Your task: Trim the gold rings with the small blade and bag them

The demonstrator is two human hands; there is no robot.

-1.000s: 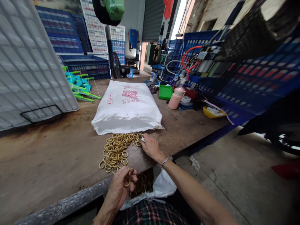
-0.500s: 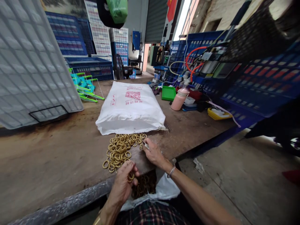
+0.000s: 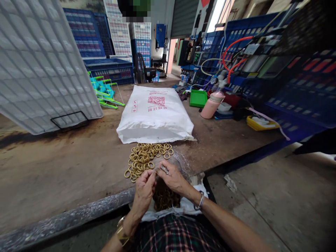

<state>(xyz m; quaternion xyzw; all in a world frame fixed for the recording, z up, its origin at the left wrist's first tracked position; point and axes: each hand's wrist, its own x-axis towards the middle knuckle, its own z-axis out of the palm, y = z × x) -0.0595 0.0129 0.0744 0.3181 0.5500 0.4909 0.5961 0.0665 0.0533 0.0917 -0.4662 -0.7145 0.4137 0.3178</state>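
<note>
My left hand (image 3: 144, 189) is closed in a pinch on a brass-coloured ring, mostly hidden by the fingers. Its fingertips meet those of my right hand (image 3: 173, 177), which is closed around a small silvery metal tool (image 3: 164, 169) of a kind I cannot make out. Just beyond both hands, a loose heap of brass-coloured rings (image 3: 141, 157) lies on the brown tabletop (image 3: 99, 171). Below the hands, an open white sack (image 3: 187, 206) on my lap holds many darker-looking rings (image 3: 166, 197).
A full white sack (image 3: 157, 113) with red print lies behind the heap. On the left leans a white ribbed crate (image 3: 49, 70), with green and turquoise plastic frames (image 3: 105, 92) beside it. A green tray (image 3: 198, 98), pink bottle (image 3: 210, 106) and yellow tray (image 3: 262, 123) stand to the right.
My hands have come together, the right one drawing back from the rings on the table. The ring in my left hand has risen to the right fingertips. The view has shifted slightly.
</note>
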